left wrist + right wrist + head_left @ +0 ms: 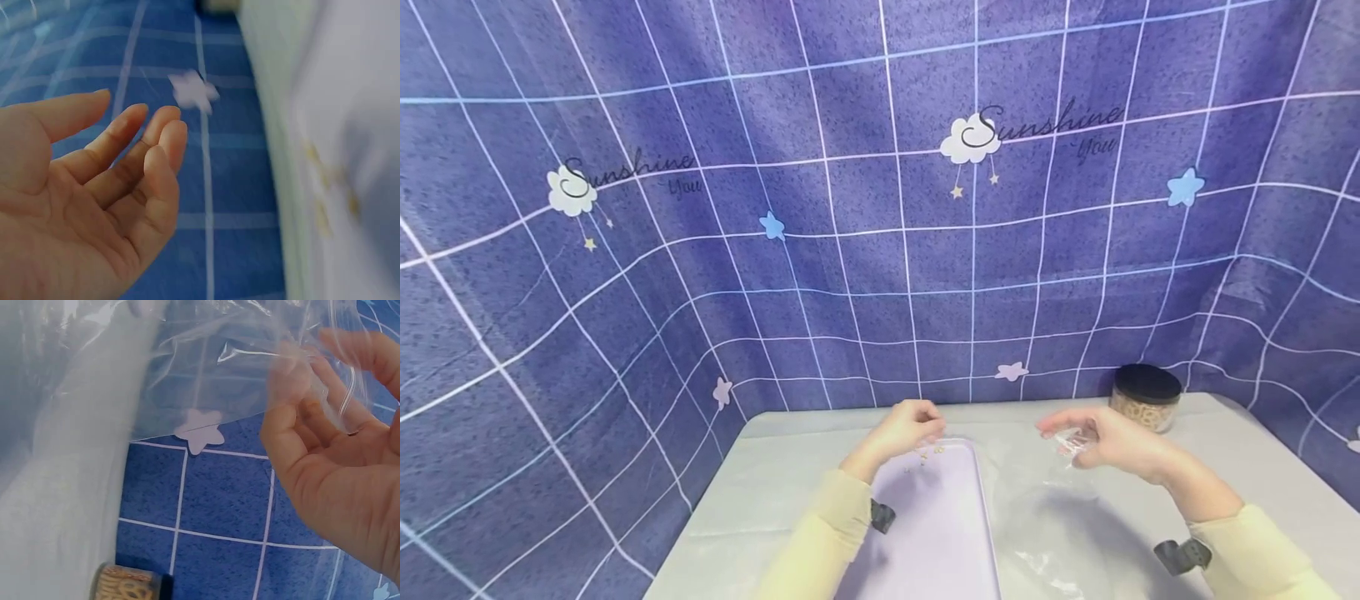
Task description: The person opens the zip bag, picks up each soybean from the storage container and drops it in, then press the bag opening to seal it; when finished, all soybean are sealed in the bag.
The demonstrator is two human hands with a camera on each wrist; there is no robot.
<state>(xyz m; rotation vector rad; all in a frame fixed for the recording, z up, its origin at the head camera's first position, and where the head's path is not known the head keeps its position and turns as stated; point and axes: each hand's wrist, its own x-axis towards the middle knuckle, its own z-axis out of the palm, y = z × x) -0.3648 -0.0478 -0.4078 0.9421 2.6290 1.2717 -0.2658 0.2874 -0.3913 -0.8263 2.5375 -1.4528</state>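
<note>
Plastic bag [219, 369], clear and crinkled, is in the right hand [1108, 437], whose bent fingers hold its bunched edge. The thumb and forefinger of that hand stand apart, with folds of the film between them. From this grip the bag spreads down and toward the person, over the table [737, 500]; its lower outline is too clear to follow.

The left hand [906, 429] is well apart from the bag, to the left of the right hand. Its fingers are loosely bent, and a gap shows between thumb and fingertips in the left wrist view. Below it, and reaching from there toward the person, lies a pale purple tray [940, 533]. A few small yellow pieces [939, 450] lie on the tray just under the left hand; they are too blurred to make out.

Beyond the right hand and a little to its right stands a jar [1146, 404] of ring-shaped bits with a black lid [1146, 382]. Behind both hands hangs a blue-purple cloth [865, 258] with a grid, clouds and stars. Pale yellow sleeves [820, 533] cover both forearms.
</note>
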